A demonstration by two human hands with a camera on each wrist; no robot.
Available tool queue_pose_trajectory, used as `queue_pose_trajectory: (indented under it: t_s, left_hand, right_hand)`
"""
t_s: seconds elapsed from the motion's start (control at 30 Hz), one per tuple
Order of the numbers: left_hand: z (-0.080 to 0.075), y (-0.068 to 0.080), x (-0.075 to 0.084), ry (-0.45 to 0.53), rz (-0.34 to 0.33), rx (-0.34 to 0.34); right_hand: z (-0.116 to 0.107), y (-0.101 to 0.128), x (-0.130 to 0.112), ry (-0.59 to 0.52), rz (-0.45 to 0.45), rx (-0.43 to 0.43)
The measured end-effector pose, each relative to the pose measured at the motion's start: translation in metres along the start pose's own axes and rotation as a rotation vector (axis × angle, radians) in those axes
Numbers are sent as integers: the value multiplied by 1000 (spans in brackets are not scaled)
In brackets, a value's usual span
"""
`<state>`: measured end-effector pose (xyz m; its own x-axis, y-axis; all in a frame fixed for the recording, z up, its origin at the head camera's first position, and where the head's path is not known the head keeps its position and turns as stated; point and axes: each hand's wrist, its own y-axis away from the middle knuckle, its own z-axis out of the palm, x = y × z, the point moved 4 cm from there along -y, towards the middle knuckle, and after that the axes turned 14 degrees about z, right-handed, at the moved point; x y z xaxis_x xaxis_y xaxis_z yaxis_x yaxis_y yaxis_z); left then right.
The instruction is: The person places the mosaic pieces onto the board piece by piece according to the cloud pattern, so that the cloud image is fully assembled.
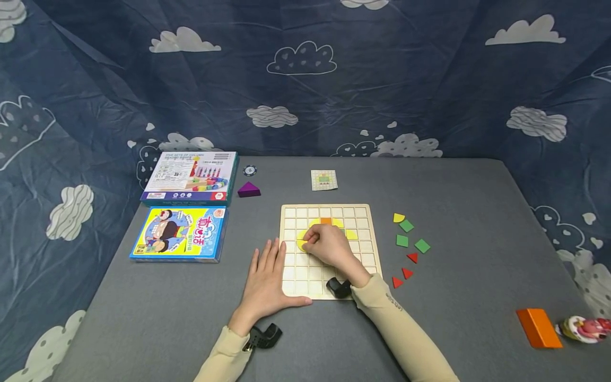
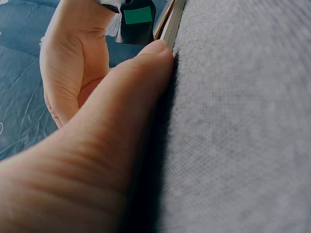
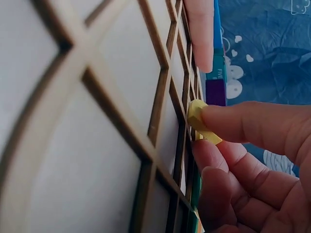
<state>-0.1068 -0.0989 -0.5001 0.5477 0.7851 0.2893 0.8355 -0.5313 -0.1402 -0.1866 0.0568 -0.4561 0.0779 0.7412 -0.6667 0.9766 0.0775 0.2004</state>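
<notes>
A wooden grid board [image 1: 334,212] lies in the middle of the grey table, with yellow pieces and an orange piece [image 1: 326,220] in its upper cells. My right hand [image 1: 311,242] rests on the board and pinches a yellow piece [image 1: 302,244] between thumb and fingers. In the right wrist view the yellow piece [image 3: 200,120] sits at the grid [image 3: 97,121] surface, on edge. My left hand [image 1: 268,265] lies flat, fingers straight, at the board's left edge. Its thumb [image 2: 121,121] presses against the board's near edge [image 2: 171,24].
Right of the board lie a yellow quarter [image 1: 398,217], green squares [image 1: 402,240] and red triangles [image 1: 407,272]. A pattern card [image 1: 324,180] and purple triangle [image 1: 249,189] sit behind. Two boxes [image 1: 180,233] are at left; an orange block [image 1: 538,327] and toy [image 1: 584,328] at right.
</notes>
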Motion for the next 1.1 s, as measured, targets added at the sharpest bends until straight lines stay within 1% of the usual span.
queue_pose_trajectory:
  t_s: [0.2,0.47,0.87,1.1]
  left_hand:
    - [0,0,0,9,-4,-2]
    - [0,0,0,-2,1,-3]
    - [-1,0,0,1,10,8]
    - [1,0,-1,8,9,19]
  right_hand:
    - [0,0,1,16,-5,7]
    - [0,1,1,-1,2,12]
    - [-2,3,1,9,-3,46]
    - [-2,3,2,6,-7,45]
